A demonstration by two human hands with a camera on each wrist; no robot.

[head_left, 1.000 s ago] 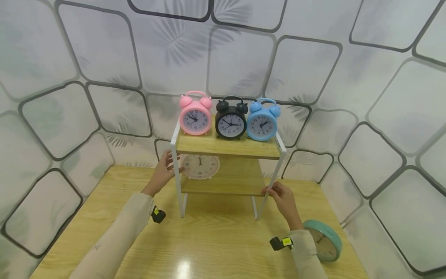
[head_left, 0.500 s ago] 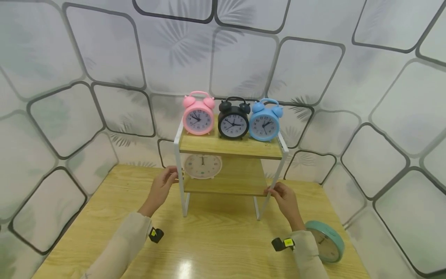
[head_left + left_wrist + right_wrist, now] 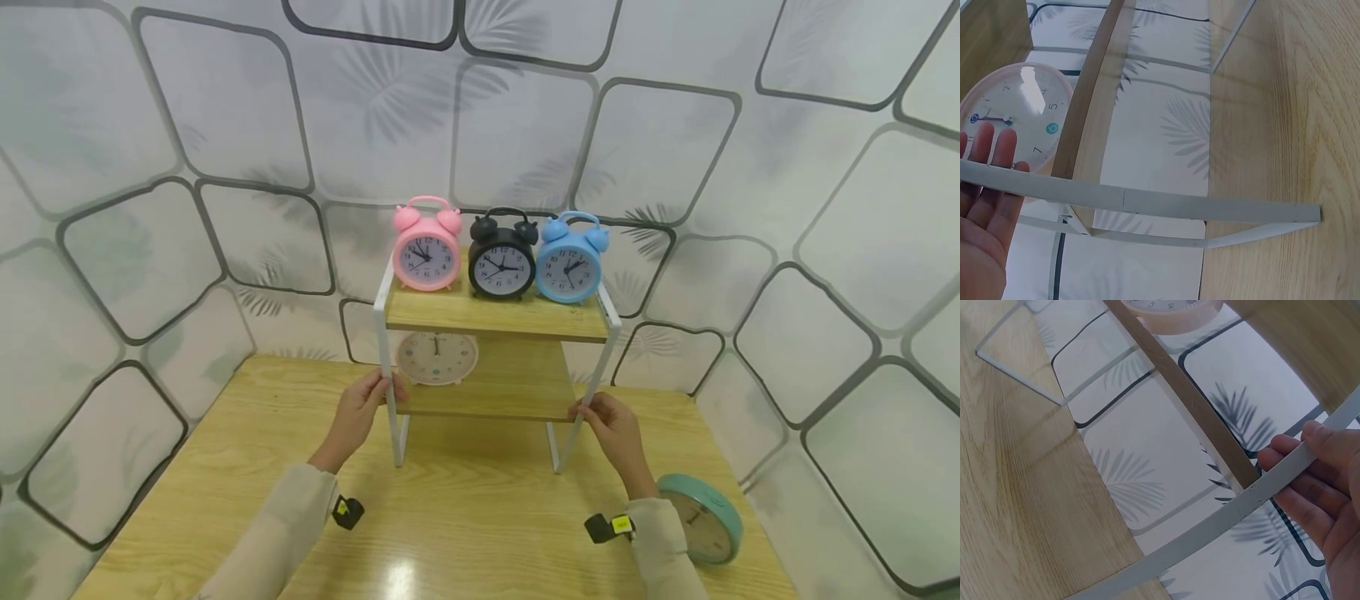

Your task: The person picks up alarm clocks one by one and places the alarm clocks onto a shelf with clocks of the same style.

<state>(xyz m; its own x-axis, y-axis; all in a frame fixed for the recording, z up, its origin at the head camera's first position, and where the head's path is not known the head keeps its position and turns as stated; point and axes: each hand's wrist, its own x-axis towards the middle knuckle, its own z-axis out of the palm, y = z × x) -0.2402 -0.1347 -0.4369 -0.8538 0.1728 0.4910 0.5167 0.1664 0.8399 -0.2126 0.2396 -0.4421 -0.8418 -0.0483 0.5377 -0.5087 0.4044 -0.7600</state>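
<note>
A small two-tier shelf rack (image 3: 495, 321) with wooden boards and a white metal frame stands on the wooden table. My left hand (image 3: 358, 414) holds its left front leg near the lower board; in the left wrist view the fingers (image 3: 1004, 149) lie behind the bar. On the other side, my right hand (image 3: 613, 429) pinches the right front leg, thumb against the bar (image 3: 1285, 470). Three twin-bell alarm clocks line the top: pink (image 3: 427, 250), black (image 3: 502, 261) and blue (image 3: 568, 265). A pale pink oval clock (image 3: 437, 358) stands at the left of the lower board.
A round teal clock (image 3: 701, 517) rests on the table (image 3: 465, 533) beside the right sleeve. Patterned walls (image 3: 525, 125) enclose the table at the back and both sides.
My left hand has come down from beside the oval clock, along the left leg, and now grips it lower. My right hand has stayed on the right leg.
</note>
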